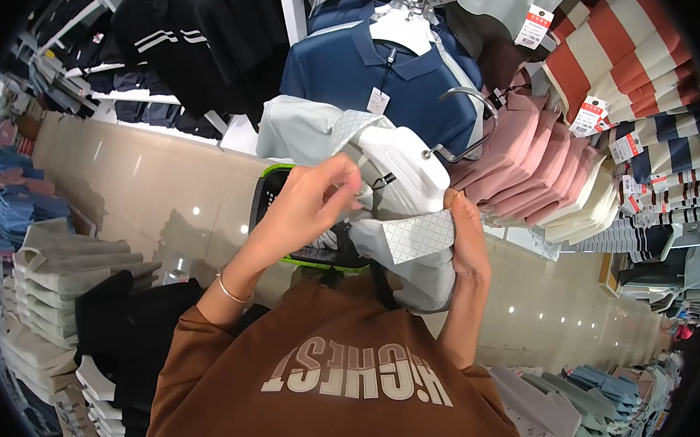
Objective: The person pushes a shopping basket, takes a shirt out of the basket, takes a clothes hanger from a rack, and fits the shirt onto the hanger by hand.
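Observation:
In the middle of the head view, a light grey polo shirt (pixel 423 276) with a patterned collar hangs on a white hanger (pixel 406 170) that has a metal hook. My right hand (pixel 469 235) grips the shirt at its collar, beside the hanger's end. Over the shirt's open neck, my left hand (pixel 311 199) is closed with curled fingers; what they hold, if anything, is hidden. A small dark label (pixel 383 180) shows inside the neck. Below the shirt stands a black basket (pixel 268 201) with a green rim, partly covered by my left arm.
Navy polo shirts (pixel 336 75) hang just ahead, with pink shirts (pixel 517 149) and striped shirts (pixel 622 43) to the right. Black garments (pixel 200 37) hang at the upper left. Folded clothes (pixel 62 279) are stacked at the lower left; more garments (pixel 547 419) lie lower right.

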`<act>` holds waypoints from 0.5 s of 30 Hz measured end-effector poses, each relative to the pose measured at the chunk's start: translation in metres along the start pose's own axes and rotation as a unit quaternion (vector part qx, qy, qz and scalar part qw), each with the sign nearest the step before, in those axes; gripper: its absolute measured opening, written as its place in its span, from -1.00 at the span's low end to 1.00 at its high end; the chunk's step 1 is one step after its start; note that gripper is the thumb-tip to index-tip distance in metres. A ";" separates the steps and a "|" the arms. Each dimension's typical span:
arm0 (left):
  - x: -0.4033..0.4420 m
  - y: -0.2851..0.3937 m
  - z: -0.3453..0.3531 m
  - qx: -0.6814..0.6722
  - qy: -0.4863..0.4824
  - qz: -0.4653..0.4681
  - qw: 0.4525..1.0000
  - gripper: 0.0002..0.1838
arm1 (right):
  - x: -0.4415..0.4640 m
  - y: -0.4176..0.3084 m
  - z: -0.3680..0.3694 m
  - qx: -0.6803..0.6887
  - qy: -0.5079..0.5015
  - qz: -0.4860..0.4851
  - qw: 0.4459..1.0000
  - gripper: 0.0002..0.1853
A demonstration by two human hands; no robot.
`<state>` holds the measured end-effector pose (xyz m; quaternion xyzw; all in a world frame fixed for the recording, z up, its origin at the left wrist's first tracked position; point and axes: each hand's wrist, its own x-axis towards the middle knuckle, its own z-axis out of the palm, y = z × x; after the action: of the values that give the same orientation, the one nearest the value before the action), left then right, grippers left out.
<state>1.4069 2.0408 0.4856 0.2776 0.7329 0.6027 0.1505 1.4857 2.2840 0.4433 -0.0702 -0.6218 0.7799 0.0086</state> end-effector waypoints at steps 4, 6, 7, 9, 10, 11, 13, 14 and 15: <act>-0.003 0.012 0.000 0.051 0.030 0.015 0.998 -0.98 | 0.002 0.001 0.000 0.014 0.007 -0.005 1.000 -0.59; -0.004 0.001 0.002 0.022 -0.011 0.033 0.999 -0.95 | 0.003 0.003 -0.001 0.015 0.007 -0.003 1.000 -0.59; -0.004 -0.003 0.002 0.008 -0.032 0.041 0.999 -0.93 | 0.004 0.004 -0.001 0.015 0.007 -0.002 1.000 -0.59; -0.007 0.002 0.001 0.026 -0.056 0.030 0.998 -0.86 | 0.005 0.006 0.000 0.023 0.004 0.005 1.000 -0.60; -0.007 0.004 0.001 0.036 -0.069 0.024 0.997 -0.82 | 0.006 0.007 0.001 0.026 0.002 0.008 1.000 -0.60; -0.008 0.005 0.003 0.040 -0.067 0.060 0.995 -0.81 | 0.006 0.007 0.001 0.023 0.003 0.009 1.000 -0.60; -0.008 0.004 0.007 0.046 -0.065 0.133 0.988 -0.77 | 0.007 0.007 0.002 0.016 0.007 0.010 1.000 -0.60; -0.007 0.001 0.008 0.075 -0.072 0.135 0.985 -0.79 | 0.007 0.007 0.003 0.027 0.002 0.012 1.000 -0.65; -0.006 -0.004 0.008 0.104 -0.078 0.136 0.982 -0.80 | 0.007 0.006 0.004 0.039 -0.004 0.014 0.999 -0.70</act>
<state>1.4153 2.0427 0.4797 0.4347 0.7332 0.5144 0.0942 1.4787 2.2792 0.4373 -0.0754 -0.5902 0.8037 -0.0021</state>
